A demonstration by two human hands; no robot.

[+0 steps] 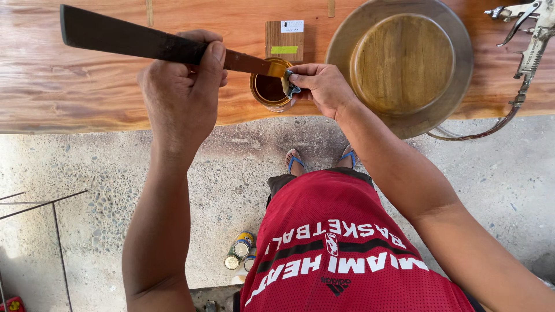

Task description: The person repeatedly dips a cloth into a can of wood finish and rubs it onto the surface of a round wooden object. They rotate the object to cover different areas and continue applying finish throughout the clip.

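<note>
Reddish-brown wood forms the desk (87, 86), a long slab whose near edge runs across the head view above a grey speckled concrete floor (231, 167).

Head view. Left hand (182, 95): fingers closed around a long flat dark stick (139, 41), held tilted, with its lighter tip reaching over a small open can (269, 89) of dark brown liquid. The can stands just inside the desk's near edge. Right hand (321, 89): fingers pinched on a small bluish rag (289, 85), pressed to the stick's tip at the can's rim. Behind the can lies a small wooden sample block (284, 40) with a yellow-green strip and a white label. To the right a round wooden tray (402, 63) overhangs the desk edge, close to the right wrist. A metal spray gun (529, 40) lies at the far right, its hose curling off the edge. Left of the hands the slab is bare. On the floor near the person's sandalled feet stand several small cans (240, 251); thin metal rods (55, 231) lie at lower left.
</note>
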